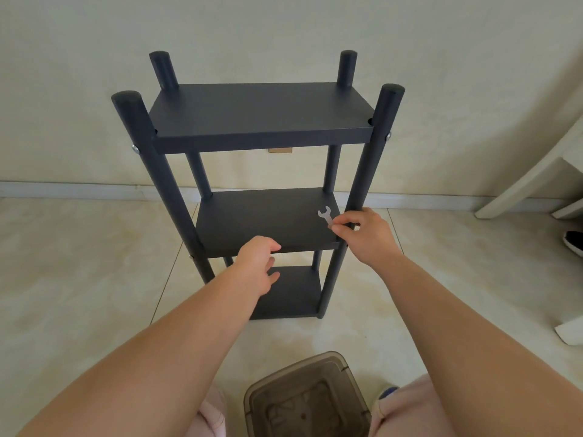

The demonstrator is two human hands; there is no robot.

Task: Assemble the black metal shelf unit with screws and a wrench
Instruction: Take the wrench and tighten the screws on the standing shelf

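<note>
While the shelf unit point(262, 171) stood upright on the glossy cream floor tiles point(79, 263), close to a pale wall, both hands were at its middle tier. The unit was matte black metal: four round tubular posts with flat-capped tops and three flat rectangular shelves with folded front lips. Silver screw heads point(135, 149) showed on the outer faces of the two front posts at top-shelf level, one on each side.

The right hand point(366, 238) pinched the handle end of a small, flat, bright metal wrench point(325, 215) between thumb and fingertips. Its open jaw pointed up and away, over the right end of the middle shelf point(262, 219), beside the front right post point(362, 184). Whether the wrench touched the shelf surface could not be told.

The left hand point(258, 263) was at the front lip of the middle shelf, thumb above the edge and fingers curled beneath it, gripping it.

A translucent smoky-brown plastic bin point(306, 395), square with rounded corners, sat on the floor between the person's knees. Pale painted furniture point(536, 178) stood at right, with a dark shoe point(572, 242) beside it.
</note>
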